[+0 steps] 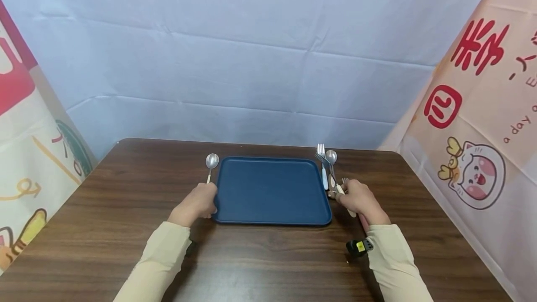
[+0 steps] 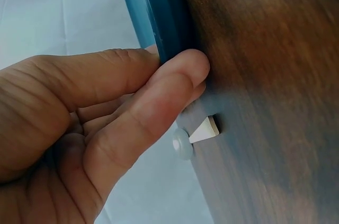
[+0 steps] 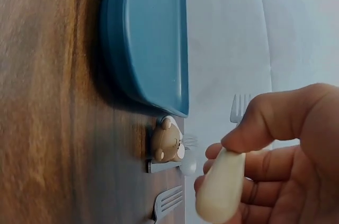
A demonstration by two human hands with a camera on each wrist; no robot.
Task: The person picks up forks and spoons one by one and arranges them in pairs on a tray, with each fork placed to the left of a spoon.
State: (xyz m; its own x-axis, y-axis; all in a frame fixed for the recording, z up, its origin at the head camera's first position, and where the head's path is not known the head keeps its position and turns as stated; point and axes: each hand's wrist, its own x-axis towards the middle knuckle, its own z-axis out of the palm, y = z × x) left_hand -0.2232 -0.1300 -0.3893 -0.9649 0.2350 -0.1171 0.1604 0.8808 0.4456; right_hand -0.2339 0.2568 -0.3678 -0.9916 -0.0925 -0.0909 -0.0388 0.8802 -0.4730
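A blue rectangular tray lies on the wooden table. My left hand pinches the tray's left rim between thumb and fingers, clear in the left wrist view. To the right of the tray, my right hand grips a fork by its cream handle; the metal tines show past the thumb. This fork slants over other cutlery: a fork with a light blue handle and a spoon. Another fork lies on the table, partly under my right hand in the head view.
A spoon with a pale handle lies just left of the tray. By the tray's right edge sits a brown bear-shaped piece. A pale cloth hangs behind the table, with printed cloths at the sides.
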